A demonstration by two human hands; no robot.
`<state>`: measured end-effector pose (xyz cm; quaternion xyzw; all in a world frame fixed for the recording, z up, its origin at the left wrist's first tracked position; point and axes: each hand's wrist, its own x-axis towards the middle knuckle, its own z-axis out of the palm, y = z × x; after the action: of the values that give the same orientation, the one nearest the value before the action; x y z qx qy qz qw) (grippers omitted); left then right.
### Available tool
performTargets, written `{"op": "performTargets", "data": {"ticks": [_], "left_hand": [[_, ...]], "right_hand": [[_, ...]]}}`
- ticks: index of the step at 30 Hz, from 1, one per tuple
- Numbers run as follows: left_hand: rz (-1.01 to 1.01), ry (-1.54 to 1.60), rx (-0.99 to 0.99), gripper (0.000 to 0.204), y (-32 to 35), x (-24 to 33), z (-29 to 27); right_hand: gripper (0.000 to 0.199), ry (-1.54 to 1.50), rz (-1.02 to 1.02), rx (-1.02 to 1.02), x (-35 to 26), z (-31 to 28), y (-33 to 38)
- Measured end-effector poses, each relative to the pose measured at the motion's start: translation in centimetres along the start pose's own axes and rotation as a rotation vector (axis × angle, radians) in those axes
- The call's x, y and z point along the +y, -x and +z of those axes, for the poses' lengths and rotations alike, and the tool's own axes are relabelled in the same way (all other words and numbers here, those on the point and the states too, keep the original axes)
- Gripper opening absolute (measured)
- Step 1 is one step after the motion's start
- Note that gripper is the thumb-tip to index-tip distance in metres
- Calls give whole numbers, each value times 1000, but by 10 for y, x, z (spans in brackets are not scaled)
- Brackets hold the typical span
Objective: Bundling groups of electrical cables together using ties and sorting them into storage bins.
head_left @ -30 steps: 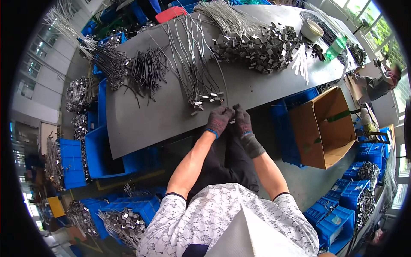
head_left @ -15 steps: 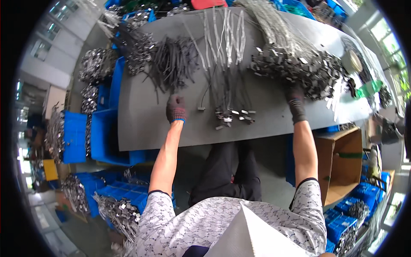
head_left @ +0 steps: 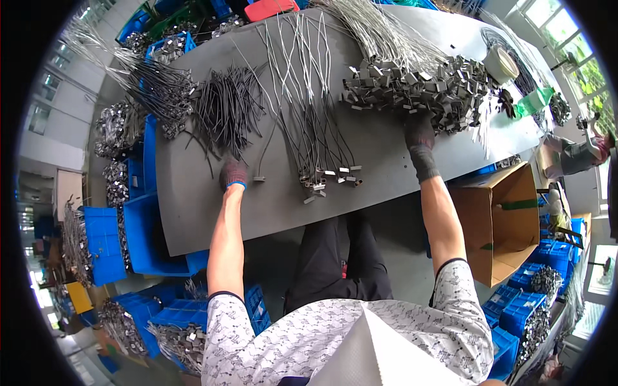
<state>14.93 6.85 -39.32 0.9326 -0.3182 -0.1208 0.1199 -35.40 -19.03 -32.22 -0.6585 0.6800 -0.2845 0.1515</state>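
Note:
My left hand (head_left: 233,174), in a dark knit glove with a red and blue cuff, is closed at the lower tips of a bundle of thin black cables (head_left: 230,109). Whatever its fingers hold, if anything, is hidden. A single cable end with a small connector (head_left: 259,179) lies just right of it. Farther right, a row of cables (head_left: 301,116) with metal connectors at their near ends is spread on the grey table (head_left: 380,177). My right hand (head_left: 421,138), also gloved, reaches to the near edge of a heap of cables with metal connectors (head_left: 412,90); the heap hides its fingers.
At the table's right lie a tape roll (head_left: 501,64) and a green plastic bottle (head_left: 534,101). An open cardboard box (head_left: 496,222) stands below the right edge. Blue crates (head_left: 151,231) line the left side, some holding cables. A person (head_left: 576,154) is at far right.
My view has turned, so the table and its contents sit farther left and tilted. Both hands remain at about the same spots beside the black bundle and the connector heap.

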Motion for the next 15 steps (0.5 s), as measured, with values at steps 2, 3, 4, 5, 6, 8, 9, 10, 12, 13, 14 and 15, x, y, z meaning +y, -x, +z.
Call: {"op": "performTargets", "data": {"ticks": [2, 3, 4, 5, 6, 8, 9, 10, 12, 13, 14, 15], "left_hand": [[283, -325, -37, 32, 8, 2, 10], [132, 97, 117, 32, 18, 4, 18], [152, 243, 112, 32, 24, 5, 21], [119, 295, 181, 31, 32, 11, 26], [59, 331, 216, 31, 40, 16, 29], [68, 334, 231, 30, 57, 25, 26], [54, 309, 195, 29, 66, 30, 24], [52, 458, 146, 30, 79, 35, 23], [-42, 803, -50, 29, 104, 51, 22], [-77, 919, -117, 29, 116, 57, 22], [-121, 1031, -181, 29, 128, 61, 22], [-156, 1080, -199, 28, 138, 64, 23]], "right_hand": [[55, -27, -85, 43, -14, 6, -12], [54, 29, -108, 36, -19, 6, -18], [53, 192, -135, -47, -23, 5, -25], [52, 215, -130, -36, -25, 2, -31], [51, 271, -134, -86, -24, -4, -36], [48, 277, -115, -178, -20, -17, -39], [46, 259, -106, -221, -18, -22, -39], [43, 240, -76, -302, -16, -28, -39], [39, 190, -187, -218, -14, -34, -35], [47, 77, 42, -392, -13, -35, -33], [51, -25, 225, -518, -12, -33, -28], [55, -37, 273, -564, -10, -32, -24]]}}
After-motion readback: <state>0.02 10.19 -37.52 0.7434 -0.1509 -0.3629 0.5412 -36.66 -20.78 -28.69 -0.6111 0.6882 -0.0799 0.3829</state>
